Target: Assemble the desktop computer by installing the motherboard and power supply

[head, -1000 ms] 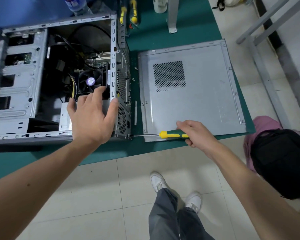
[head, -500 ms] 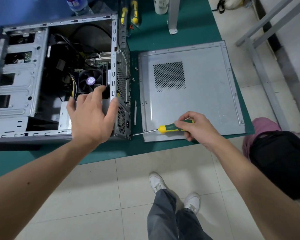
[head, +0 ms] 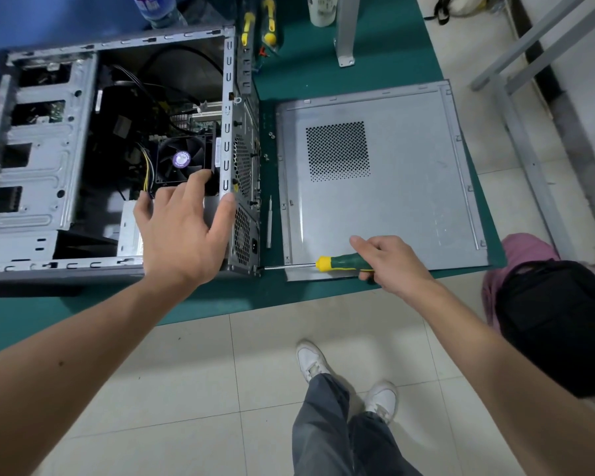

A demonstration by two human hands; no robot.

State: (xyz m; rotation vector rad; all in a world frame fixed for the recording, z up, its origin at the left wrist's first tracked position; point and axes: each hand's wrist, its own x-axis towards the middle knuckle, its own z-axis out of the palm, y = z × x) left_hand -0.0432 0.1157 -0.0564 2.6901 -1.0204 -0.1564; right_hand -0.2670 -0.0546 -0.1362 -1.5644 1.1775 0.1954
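Left hand [head: 182, 231], fingers spread, steadies the silver power supply box [head: 131, 231] seated inside the open grey steel case [head: 38, 166]. Right hand [head: 392, 262] grips the green-and-yellow screwdriver [head: 340, 263] at a rear screw; the grey side panel [head: 375, 176] remains off.

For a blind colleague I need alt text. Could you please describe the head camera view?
A person's right hand holds a green and yellow screwdriver with its tip at the rear lower corner of an open computer case, while the left hand rests open on the power supply inside. The removed side panel lies beside the case on a green table.
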